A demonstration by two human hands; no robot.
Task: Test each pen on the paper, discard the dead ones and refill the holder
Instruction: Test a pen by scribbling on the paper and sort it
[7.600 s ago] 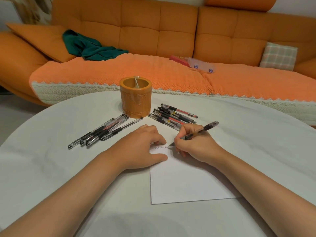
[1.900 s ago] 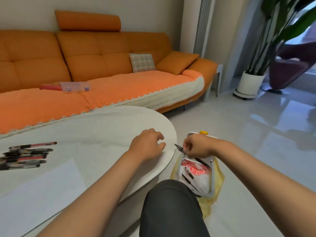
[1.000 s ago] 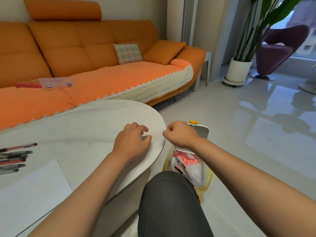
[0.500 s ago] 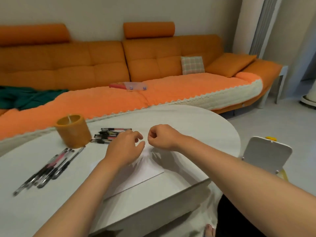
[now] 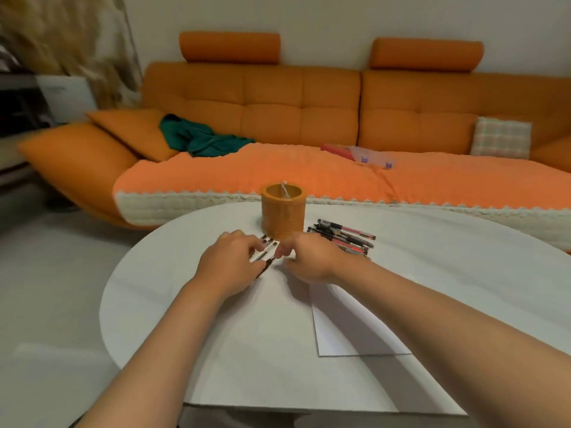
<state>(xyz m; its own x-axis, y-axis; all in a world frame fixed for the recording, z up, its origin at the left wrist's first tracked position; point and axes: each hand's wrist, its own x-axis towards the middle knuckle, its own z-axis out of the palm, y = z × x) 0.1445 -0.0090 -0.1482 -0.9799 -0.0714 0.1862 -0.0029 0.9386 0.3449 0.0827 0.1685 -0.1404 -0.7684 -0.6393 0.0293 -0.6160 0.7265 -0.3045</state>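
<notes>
Orange holder (image 5: 283, 211) upright at far side of table (image 5: 185, 319), nothing inside but one pale stick; prob. kept bare pending refill. Two lots of pens flanking it, near enough for either hand. Left pile (image 5: 265, 241) just in front & a bit left of holder, mostly hidden under fingers. Right pile (image 5: 343, 237) just beside holder's right, laid roughly parallel & touching one another. Lots well apart from each other, likely to keep tested from untested, though which is which not readable here. Paper (image 5: 355, 329) flat on near side, partly under right forearm, close to both lots for quick scribbles; any marks on it too faint to see. Left hand (image 5: 230, 264) over left pile, fingers bent down onto the pens, maybe steadying or spreading them; grip vs. mere touch not clear thru blur. Right hand (image 5: 309, 257) w/ thumb & forefinger drawn together on the end of one pen (image 5: 272, 249) from that pile, a narrow pinch, the rest curled in. Looks like singling out the next pen for a test stroke; care needed not to drag its neighbours along
</notes>
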